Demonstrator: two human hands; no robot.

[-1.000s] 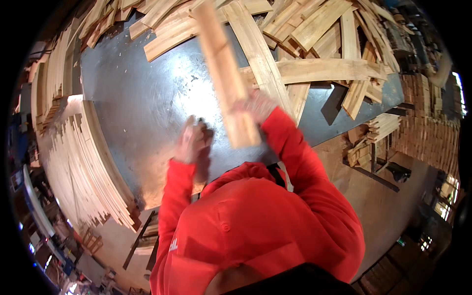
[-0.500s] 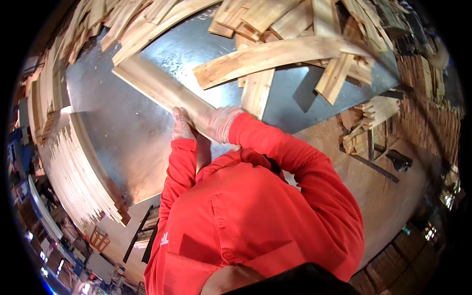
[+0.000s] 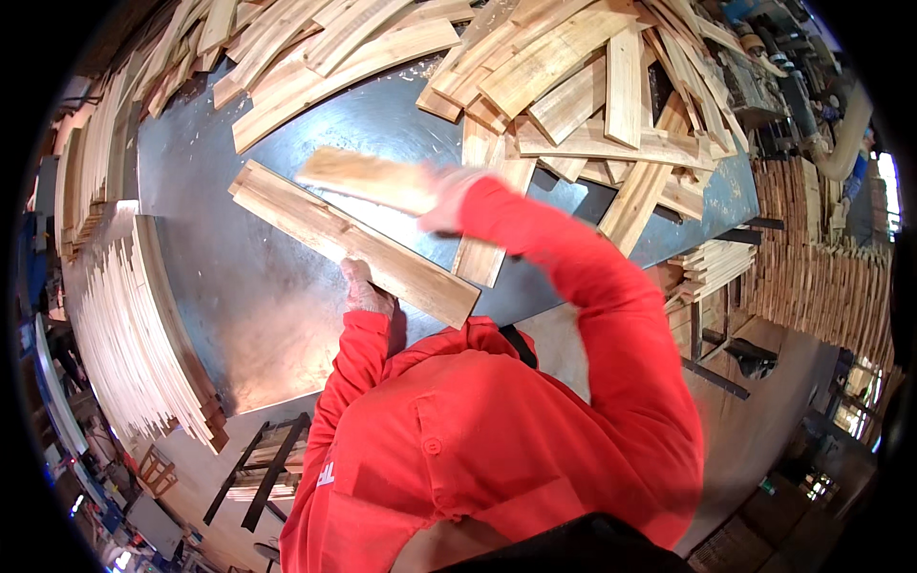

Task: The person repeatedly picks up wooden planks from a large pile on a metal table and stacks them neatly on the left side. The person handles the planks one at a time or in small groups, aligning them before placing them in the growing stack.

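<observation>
My left hand point(image 3: 365, 286) is closed on the near edge of a pale wooden plank point(image 3: 353, 241), which slants over the metal tabletop, its near end by my chest. There seem to be two layers at its far left end. Just beyond it, my right hand point(image 3: 447, 198), blurred by motion, grips the right end of another plank point(image 3: 358, 178). That plank is tilted and also smeared. A narrower board point(image 3: 482, 258) lies partly behind my right hand and sleeve.
Loose planks point(image 3: 564, 72) heap up at the far right of the metal table point(image 3: 205, 267), and more boards point(image 3: 349, 72) lie at the far left. An even stack of boards point(image 3: 143, 334) stands at the left edge. Beyond the right edge are a wood-loaded rack point(image 3: 716, 267) and tall stacks point(image 3: 821, 258).
My right hand has left the first plank, moved away from my body and now grips another. The long plank lying across the right heap is gone from there. My left hand keeps its hold.
</observation>
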